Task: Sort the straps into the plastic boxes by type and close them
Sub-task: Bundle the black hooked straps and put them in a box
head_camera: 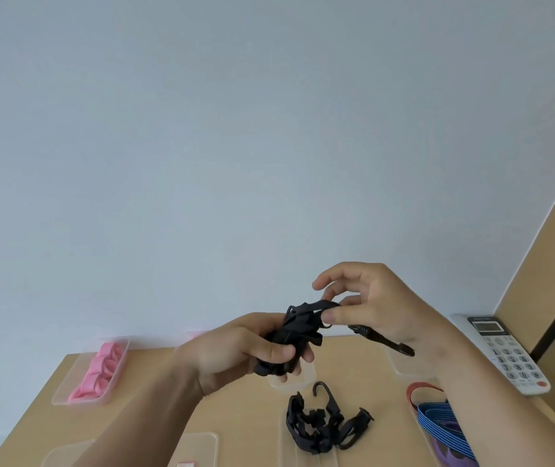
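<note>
My left hand (235, 352) grips a bundle of black straps (298, 335) held up above the table. My right hand (373, 305) pinches the top of that bundle between thumb and finger; a black hooked end (384, 342) hangs out below its palm. A second pile of black straps with hooks (326, 423) lies on a clear lid or box on the table. Pink straps (100, 372) fill a clear plastic box (63, 396) at the left. Blue, red and purple straps (441, 423) lie in a clear box at the right, partly behind my right forearm.
A white desk phone (505, 355) sits at the table's right rear by a wooden panel. Clear plastic lids (198, 446) lie near the front edge. A clear box (289, 379) stands behind my hands. The tan table (235, 416) ends against a pale wall.
</note>
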